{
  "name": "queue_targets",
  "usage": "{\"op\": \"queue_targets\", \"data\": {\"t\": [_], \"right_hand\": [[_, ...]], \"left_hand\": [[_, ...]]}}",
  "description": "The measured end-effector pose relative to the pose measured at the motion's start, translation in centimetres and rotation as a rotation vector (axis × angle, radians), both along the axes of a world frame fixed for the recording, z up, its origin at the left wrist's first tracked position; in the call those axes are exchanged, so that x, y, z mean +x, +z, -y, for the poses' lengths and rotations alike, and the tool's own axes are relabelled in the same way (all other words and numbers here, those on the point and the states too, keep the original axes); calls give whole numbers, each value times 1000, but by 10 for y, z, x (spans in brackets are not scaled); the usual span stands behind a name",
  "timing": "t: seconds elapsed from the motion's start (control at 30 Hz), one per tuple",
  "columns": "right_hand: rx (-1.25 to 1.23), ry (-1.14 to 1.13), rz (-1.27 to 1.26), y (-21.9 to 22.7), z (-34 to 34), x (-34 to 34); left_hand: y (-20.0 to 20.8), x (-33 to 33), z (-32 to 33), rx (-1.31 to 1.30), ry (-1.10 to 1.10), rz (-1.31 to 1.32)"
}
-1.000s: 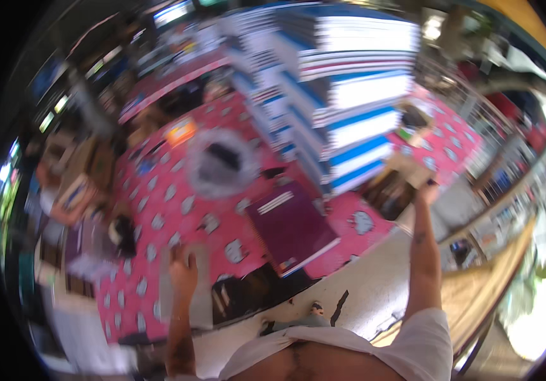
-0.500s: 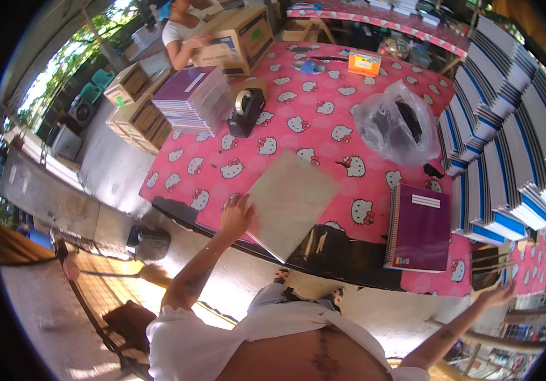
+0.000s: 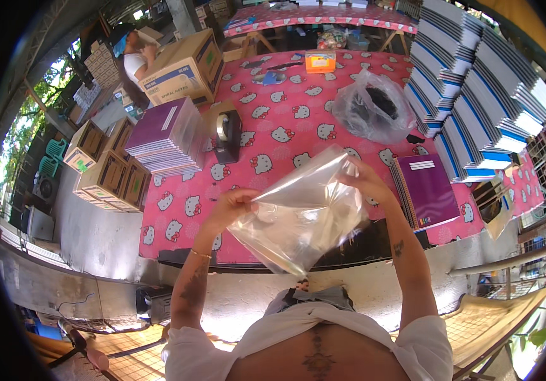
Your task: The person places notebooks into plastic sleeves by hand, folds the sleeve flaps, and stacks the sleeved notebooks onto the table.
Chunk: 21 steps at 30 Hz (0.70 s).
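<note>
A glossy clear plastic sheet (image 3: 304,216), perhaps a flat bag, is held up between my hands over the table's near edge. My left hand (image 3: 238,206) pinches its left side. At its upper right, my right hand (image 3: 363,178) has its fingers closed on the edge. A purple spiral notebook (image 3: 426,190) lies flat to the right of my right hand. Beyond my left hand stands a stack of purple notebooks (image 3: 161,133) with clear plastic at its side. A black tape dispenser (image 3: 227,140) is beside that stack.
The pink-covered table (image 3: 285,159) also bears a crumpled plastic bag (image 3: 374,108), an orange box (image 3: 320,61) and a large carton (image 3: 187,70). Tall notebook stacks (image 3: 476,95) rise at the right. Boxes (image 3: 111,171) stand off the left edge; a person (image 3: 134,60) is behind the carton.
The plastic sheet has come up off the table. My right hand has moved in from the far right and taken hold of it. The view has shifted.
</note>
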State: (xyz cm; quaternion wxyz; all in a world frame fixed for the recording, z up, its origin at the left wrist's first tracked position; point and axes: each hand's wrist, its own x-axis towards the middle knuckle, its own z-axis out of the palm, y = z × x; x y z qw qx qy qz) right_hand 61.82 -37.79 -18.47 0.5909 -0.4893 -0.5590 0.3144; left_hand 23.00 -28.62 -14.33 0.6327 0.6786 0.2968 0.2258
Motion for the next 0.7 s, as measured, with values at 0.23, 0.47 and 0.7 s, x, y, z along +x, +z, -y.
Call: {"op": "queue_targets", "data": {"t": [0.23, 0.47, 0.7], "right_hand": [[-630, -16, -842, -73, 38, 26], [-554, -80, -839, -90, 141, 24], [-301, -230, -669, -54, 198, 45]], "left_hand": [[-13, -9, 41, -339, 101, 347], [-52, 29, 70, 785, 194, -172], [-28, 78, 86, -476, -74, 237]]}}
